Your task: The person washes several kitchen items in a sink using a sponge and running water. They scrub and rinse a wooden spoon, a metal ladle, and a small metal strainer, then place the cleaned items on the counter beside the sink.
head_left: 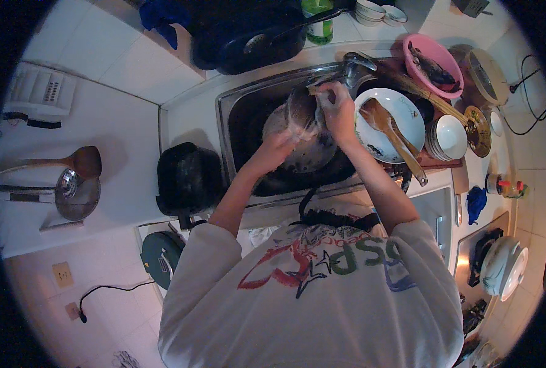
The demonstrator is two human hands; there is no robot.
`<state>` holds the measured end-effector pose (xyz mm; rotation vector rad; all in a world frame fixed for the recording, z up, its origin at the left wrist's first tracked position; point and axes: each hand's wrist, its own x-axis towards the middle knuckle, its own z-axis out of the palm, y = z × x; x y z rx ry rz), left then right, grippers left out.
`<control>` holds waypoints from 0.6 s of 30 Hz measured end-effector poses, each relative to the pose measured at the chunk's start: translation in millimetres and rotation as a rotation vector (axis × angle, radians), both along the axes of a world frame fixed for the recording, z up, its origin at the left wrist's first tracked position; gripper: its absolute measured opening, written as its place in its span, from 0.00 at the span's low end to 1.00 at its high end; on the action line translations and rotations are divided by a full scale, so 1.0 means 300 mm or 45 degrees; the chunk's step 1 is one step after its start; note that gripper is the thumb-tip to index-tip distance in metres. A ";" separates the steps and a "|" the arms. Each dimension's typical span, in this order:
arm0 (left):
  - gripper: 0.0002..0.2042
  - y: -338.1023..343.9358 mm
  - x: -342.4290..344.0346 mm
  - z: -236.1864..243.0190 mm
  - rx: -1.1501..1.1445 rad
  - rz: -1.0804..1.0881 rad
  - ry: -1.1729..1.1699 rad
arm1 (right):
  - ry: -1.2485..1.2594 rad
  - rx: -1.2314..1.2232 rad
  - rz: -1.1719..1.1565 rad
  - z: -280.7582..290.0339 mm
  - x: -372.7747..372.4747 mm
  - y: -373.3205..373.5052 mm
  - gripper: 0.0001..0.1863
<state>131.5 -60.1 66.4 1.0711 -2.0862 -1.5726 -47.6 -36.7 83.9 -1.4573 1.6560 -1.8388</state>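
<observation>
Wet dark vessel held over the sink, both hands engaged

You have the dark vessel (300,111) tilted above the sink (221,119), your left hand (280,147) gripping its lower near side. Your right hand (339,110) has its fingertips closed on a small yellowish pad (314,90) at the vessel's far edge. Expect a stiff wall, probably light enough for one hand, but slick: pale suds seem to coat it and your fingers. Hold it by the rim, thumb inside and fingers beneath. Whether it would chip is unclear, since its material can't be made out.

Under it, a pale round piece of cookware (313,159) lies in the sink, partly covered by your hands. Just right stands the white plate (402,110) bearing wooden utensils (386,121), then stacked bowls (452,136). The vessel's base and any handle are hidden; the sink's dark floor is hard to read.
</observation>
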 end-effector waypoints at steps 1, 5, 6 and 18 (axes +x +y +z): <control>0.11 0.000 0.001 -0.003 0.018 -0.007 0.002 | 0.077 0.080 0.080 -0.004 0.004 0.002 0.06; 0.10 -0.001 -0.005 -0.005 0.118 0.125 0.058 | 0.504 0.202 0.332 -0.010 0.009 0.003 0.06; 0.10 0.000 -0.007 -0.004 0.116 0.123 0.099 | 0.354 0.153 0.281 -0.013 0.012 0.005 0.06; 0.09 0.005 -0.025 -0.022 -0.227 0.035 0.092 | 0.190 0.205 0.362 -0.104 -0.040 -0.002 0.08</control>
